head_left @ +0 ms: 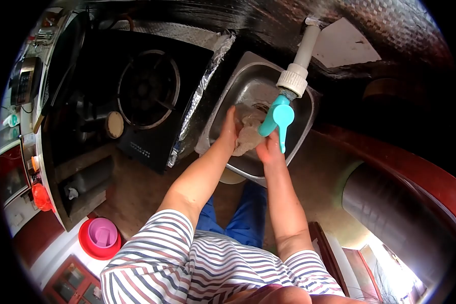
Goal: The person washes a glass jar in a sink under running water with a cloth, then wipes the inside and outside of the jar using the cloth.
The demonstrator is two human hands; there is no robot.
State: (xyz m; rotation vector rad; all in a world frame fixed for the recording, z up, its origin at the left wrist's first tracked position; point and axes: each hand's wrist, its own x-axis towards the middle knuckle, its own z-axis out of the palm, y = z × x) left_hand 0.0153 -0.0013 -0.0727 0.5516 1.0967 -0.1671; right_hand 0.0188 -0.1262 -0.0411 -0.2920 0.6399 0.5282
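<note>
No lettering can be read; the pale marks (pixel 138 148) on the black stove (pixel 152 91) are too small.

Both arms extend forward and downward from the torso, converging toward the hands. The left forearm (pixel 205 169) angles inward; the left hand (pixel 229 129) is set with its fingers directed forward. The right forearm (pixel 283 195) runs nearly straight ahead to the right hand (pixel 269 148), located near the left. Both hands' finger closure appears indeterminate, being partly obscured.
</note>
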